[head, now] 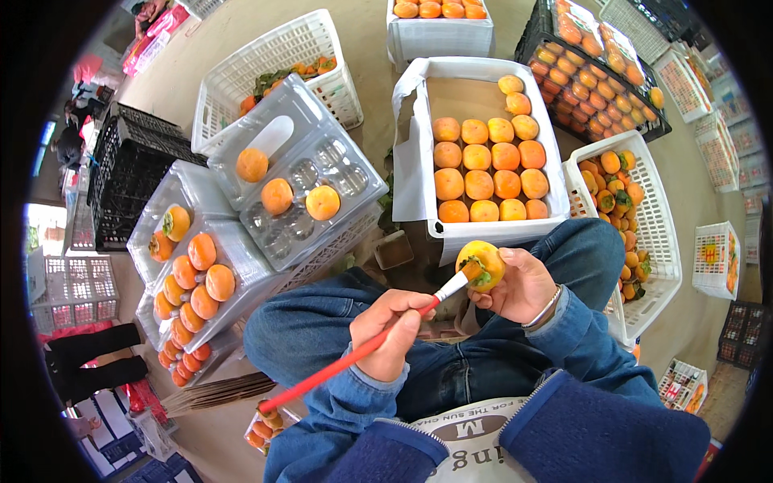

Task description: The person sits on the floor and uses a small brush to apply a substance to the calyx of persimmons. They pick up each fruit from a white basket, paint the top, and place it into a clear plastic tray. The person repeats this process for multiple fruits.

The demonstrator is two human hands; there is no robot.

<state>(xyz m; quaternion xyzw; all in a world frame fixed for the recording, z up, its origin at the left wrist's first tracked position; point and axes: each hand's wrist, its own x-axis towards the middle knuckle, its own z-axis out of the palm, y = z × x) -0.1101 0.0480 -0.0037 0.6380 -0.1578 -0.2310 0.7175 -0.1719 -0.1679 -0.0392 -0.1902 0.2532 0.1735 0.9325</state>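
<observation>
My left hand (386, 332) grips a paintbrush (356, 353) with a long red handle and a silvery ferrule. Its brown bristles touch the green calyx of a yellow-orange persimmon (490, 256). That persimmon is held up by the fingers of my right hand (522, 287), calyx turned towards the brush. Just beyond my hands stands a white-lined box (501, 229) with rows of persimmons and bare cardboard at its far left. On my left, a clear plastic clamshell tray (259, 238) carries a few loose persimmons, some cups vacant.
More clear trays with persimmons (205, 300) lie at left. White plastic crates of persimmons stand at right (661, 241) and far left (272, 54). Black crates (142, 175) are stacked at left; another black crate (610, 96) holds packed fruit. A person's black-trousered legs (90, 359) show at far left.
</observation>
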